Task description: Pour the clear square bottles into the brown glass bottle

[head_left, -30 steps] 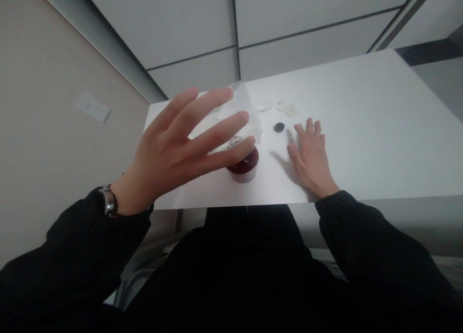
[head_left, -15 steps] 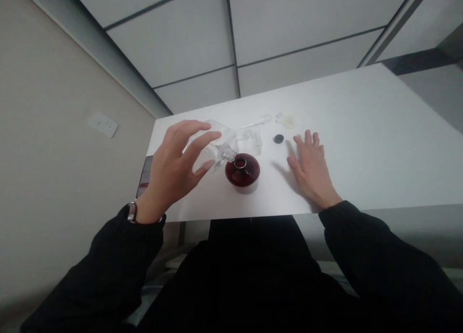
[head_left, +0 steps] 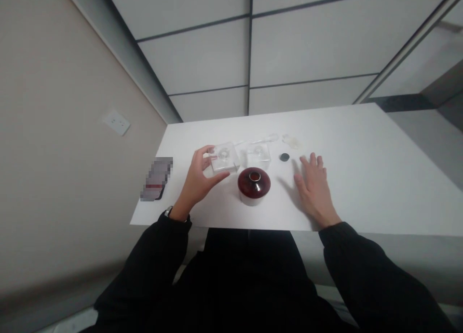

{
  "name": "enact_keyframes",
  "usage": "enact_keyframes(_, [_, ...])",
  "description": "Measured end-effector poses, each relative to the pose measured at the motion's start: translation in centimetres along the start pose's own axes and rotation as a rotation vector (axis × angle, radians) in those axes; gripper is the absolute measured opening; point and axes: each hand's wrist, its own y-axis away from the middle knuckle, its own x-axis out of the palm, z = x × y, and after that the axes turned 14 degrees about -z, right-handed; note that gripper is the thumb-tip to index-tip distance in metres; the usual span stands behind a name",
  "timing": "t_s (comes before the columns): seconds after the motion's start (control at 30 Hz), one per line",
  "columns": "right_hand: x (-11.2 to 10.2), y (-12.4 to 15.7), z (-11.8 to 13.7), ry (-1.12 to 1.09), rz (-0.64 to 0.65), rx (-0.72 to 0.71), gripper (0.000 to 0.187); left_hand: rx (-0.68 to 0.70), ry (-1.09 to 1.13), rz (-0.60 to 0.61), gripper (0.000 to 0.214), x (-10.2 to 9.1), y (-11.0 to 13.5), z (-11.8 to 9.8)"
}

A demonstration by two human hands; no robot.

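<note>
My left hand is wrapped around the side of a clear square bottle, thumb at its near side and fingers at the back. The bottle is upright with its round neck upwards; whether its base touches the table I cannot tell. Just right of it stands a squat round jar with a dark red top, a pale lower part and a small round open mouth. My right hand lies on the table with fingers outstretched, holding nothing. Near its fingertips is a small dark round cap.
Behind the jar stands a second clear square container. A clear dropper-like stick and a crumpled translucent piece lie farther back. A blurred phone-like object lies at the white table's left edge, near the wall.
The clear bottle was tilted with its neck at the jar's mouth; my left hand has turned it upright and brought it down, left of the jar. My right hand stays flat. The view has shifted.
</note>
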Motion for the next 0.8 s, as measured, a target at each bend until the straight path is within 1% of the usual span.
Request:
enact_keyframes(0.07, [-0.1, 0.0, 0.0, -0.021, -0.007, 0.018, 0.069, -0.1, 0.039, -0.017, 0.078, 0.8, -0.2, 1.8])
enact_keyframes(0.13, [-0.4, 0.0, 0.2, -0.048, -0.018, 0.04, 0.069, -0.119, -0.023, -0.057, 0.075, 1.5, -0.4, 3.2])
enact_keyframes(0.2, [-0.7, 0.1, 0.5, -0.092, -0.051, 0.052, 0.067, -0.12, -0.058, -0.078, 0.073, 1.8, -0.5, 4.1])
enact_keyframes(0.33, [-1.9, 0.1, 1.9, -0.19, -0.168, 0.063, 0.053, -0.103, -0.097, -0.082, 0.078, 1.9, -0.2, 4.4])
enact_keyframes(0.43, [-3.0, -0.3, 3.3, -0.239, -0.205, 0.091, 0.042, -0.11, -0.149, -0.013, 0.079, 2.2, 0.2, 4.4])
enact_keyframes(0.47, [-3.3, -0.7, 3.7, -0.247, -0.188, 0.099, 0.041, -0.115, -0.154, 0.014, 0.08, 2.3, 0.3, 4.5])
enact_keyframes(0.53, [-3.6, -1.9, 4.6, -0.244, -0.111, 0.084, 0.043, -0.106, -0.159, 0.054, 0.084, 2.5, 0.6, 4.9])
enact_keyframes(0.6, [-3.5, -3.7, 5.3, -0.223, -0.005, 0.013, 0.047, -0.047, -0.179, 0.076, 0.093, 2.4, 0.8, 5.3])
enact_keyframes(0.63, [-3.3, -4.6, 5.7, -0.215, 0.043, -0.038, 0.05, 0.007, -0.196, 0.079, 0.096, 2.3, 0.9, 5.4])
enact_keyframes(0.7, [-2.7, -6.4, 6.0, -0.203, 0.134, -0.133, 0.06, 0.142, -0.234, 0.054, 0.095, 1.8, 1.1, 5.1])
enact_keyframes(0.77, [-2.0, -7.7, 5.9, -0.188, 0.203, -0.202, 0.068, 0.258, -0.244, -0.035, 0.085, 1.3, 1.6, 4.0])
enact_keyframes(0.8, [-1.8, -8.0, 5.5, -0.179, 0.225, -0.223, 0.071, 0.281, -0.236, -0.093, 0.079, 1.0, 2.0, 3.1])
